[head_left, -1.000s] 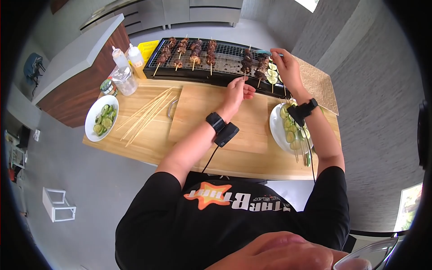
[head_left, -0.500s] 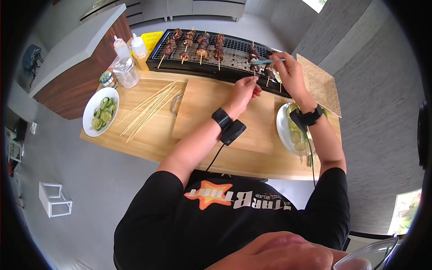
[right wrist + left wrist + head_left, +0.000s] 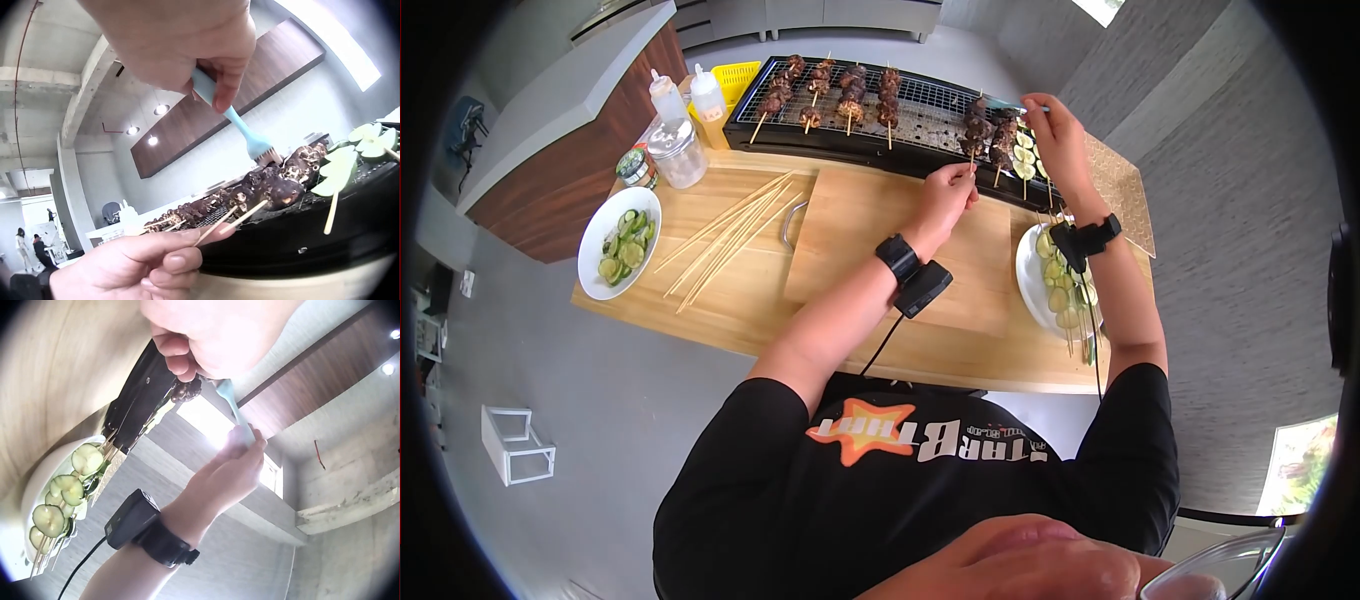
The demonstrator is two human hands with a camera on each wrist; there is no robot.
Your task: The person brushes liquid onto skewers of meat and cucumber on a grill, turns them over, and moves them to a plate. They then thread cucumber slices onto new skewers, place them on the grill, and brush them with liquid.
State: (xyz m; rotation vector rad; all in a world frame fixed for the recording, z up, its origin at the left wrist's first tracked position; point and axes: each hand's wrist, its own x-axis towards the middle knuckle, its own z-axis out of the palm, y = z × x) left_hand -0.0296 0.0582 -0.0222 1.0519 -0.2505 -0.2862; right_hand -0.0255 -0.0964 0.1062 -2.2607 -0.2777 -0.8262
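Observation:
At the grill's near edge, the left hand (image 3: 945,208) pinches the stick end of a dark meat skewer (image 3: 977,130); in the right wrist view this hand (image 3: 147,259) has its thumb and fingers on the stick. The right hand (image 3: 1060,150) grips a light blue brush (image 3: 250,134) above the grill (image 3: 935,108). The brush's bristles touch or nearly touch the meat (image 3: 275,187). Another meat skewer (image 3: 1003,142) and cucumber skewers (image 3: 1024,150) lie to the right. In the left wrist view the right hand (image 3: 219,478) holds the brush's handle (image 3: 240,415).
Several meat skewers (image 3: 851,95) lie on the grill's left part. Bare sticks (image 3: 730,235) and a cutting board (image 3: 870,240) are on the table. A cucumber bowl (image 3: 590,270) stands left, a plate of cucumber skewers (image 3: 1028,285) right. Bottles (image 3: 708,100) and a jar (image 3: 680,160) stand back left.
Over the last half second, the right hand and brush have moved up, toward the far side of the grill. The left hand stays on the stick, having closed its fingers since the earliest frame.

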